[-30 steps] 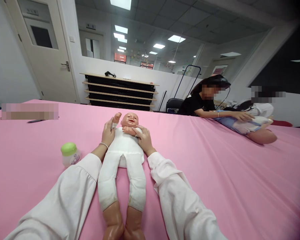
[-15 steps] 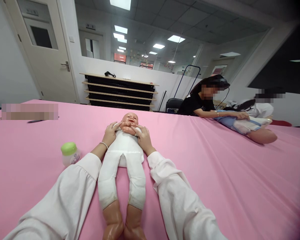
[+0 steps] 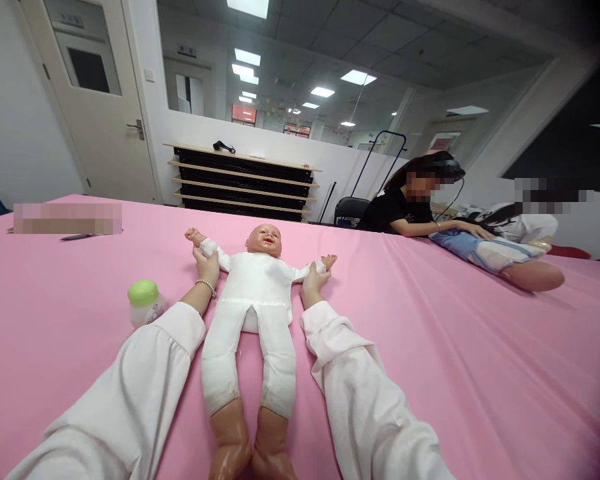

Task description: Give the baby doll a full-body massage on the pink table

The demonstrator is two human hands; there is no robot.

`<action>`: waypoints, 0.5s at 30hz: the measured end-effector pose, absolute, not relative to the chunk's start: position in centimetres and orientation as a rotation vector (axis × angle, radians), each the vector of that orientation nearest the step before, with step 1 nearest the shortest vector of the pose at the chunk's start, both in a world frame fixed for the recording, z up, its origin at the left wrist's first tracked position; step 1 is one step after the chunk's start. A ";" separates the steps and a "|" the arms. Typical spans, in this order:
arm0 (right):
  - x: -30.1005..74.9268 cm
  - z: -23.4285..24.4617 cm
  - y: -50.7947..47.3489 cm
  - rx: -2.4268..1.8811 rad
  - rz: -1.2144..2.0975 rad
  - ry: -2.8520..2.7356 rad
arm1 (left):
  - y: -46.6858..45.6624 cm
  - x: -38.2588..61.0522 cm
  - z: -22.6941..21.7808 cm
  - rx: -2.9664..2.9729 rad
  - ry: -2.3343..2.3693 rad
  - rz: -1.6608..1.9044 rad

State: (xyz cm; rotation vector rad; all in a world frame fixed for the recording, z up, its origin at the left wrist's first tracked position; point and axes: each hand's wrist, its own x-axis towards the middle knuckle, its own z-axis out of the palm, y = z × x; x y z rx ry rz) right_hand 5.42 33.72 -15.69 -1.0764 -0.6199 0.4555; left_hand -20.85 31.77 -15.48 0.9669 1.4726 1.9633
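Pink-covered tabletop (image 3: 455,373) stretches toward low shelves (image 3: 245,158). White-suited doll (image 3: 257,280) lies face up on it between both hands, arms spread wide, feet toward wearer. Left hand (image 3: 208,268) curled round one doll forearm, right hand (image 3: 314,283) round other; fingers underneath mostly hidden. Best done: light, even grip near wrists, both arms moved together, no twisting, torso flat. Lidded jar (image 3: 145,303) near left sleeve (image 3: 125,380); mind elbow.
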 end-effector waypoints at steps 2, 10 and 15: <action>5.3 -15.7 33.6 -1.075 0.446 -0.625 | 31.7 -20.7 -15.2 0.912 1.495 1.934; 3.6 -13.8 30.7 -0.978 0.335 -0.978 | 30.0 -20.0 -13.8 1.108 1.564 1.854; 2.8 -13.7 29.8 -0.934 0.154 -1.433 | 30.5 -19.9 -14.5 1.470 1.475 1.892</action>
